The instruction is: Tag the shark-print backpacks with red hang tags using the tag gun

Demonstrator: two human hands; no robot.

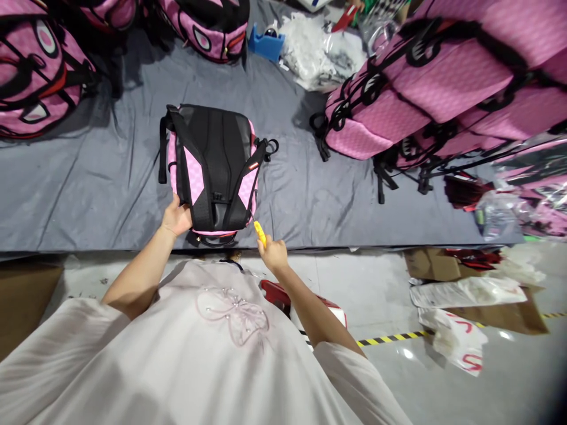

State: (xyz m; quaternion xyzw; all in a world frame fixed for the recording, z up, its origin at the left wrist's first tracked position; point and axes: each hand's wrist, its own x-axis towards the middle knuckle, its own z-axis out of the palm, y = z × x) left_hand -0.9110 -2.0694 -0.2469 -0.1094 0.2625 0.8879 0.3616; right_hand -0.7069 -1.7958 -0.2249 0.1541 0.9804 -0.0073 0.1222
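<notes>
A black and pink backpack (217, 159) lies on the grey-covered table with its padded back and shoulder straps facing up. At its lower left corner, my left hand (177, 217) grips the side, thumb up along the edge and the other fingers partly hidden. My right hand (273, 252) is closed round a yellow-handled tool (260, 234). The tool's thin dark tip points at the backpack's lower right edge; whether it touches cannot be made out, nor can the exact kind of tool.
Pink backpacks (208, 29) stand at the back left, and a large pile of pink backpacks (443, 88) fills the right. White scraps (305, 50) lie beside a blue holder (266, 44) at the back. The table's front edge (354, 247) runs before me; cardboard (429, 264) lies on the floor.
</notes>
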